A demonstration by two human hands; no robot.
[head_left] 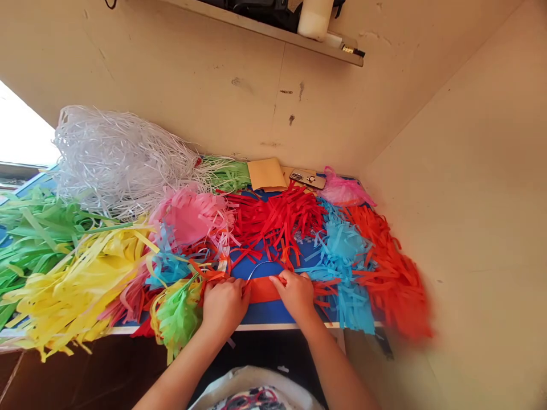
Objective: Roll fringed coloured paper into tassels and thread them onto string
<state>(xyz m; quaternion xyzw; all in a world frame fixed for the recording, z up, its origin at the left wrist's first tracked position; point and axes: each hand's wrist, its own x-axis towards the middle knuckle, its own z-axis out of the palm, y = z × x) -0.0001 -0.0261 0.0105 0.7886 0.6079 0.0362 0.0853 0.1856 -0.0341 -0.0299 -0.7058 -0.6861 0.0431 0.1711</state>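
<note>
Near the front of the blue table [252, 313], an orange fringed paper strip [261, 291] is stretched flat between my hands. My left hand [225, 303] closes on its left end, thumb toward the middle. The right end is pinched by my right hand [296, 295]. From beside my left thumb a thin white string [256, 266] curves up over the table. Cut orange fringes stick out past both hands. Left of my left hand lies a yellow and green paper tassel bunch [182, 313], hanging partly over the front edge.
Yellow fringes [85, 279], green fringes [38, 228] and white shredded strips [123, 159] pile up leftward. Pink fringes [192, 216] and red fringes [282, 219] lie behind. Blue fringes [346, 245] and orange fringes [395, 279] fill the right, near a phone [307, 178]. A shelf [256, 28] overhangs.
</note>
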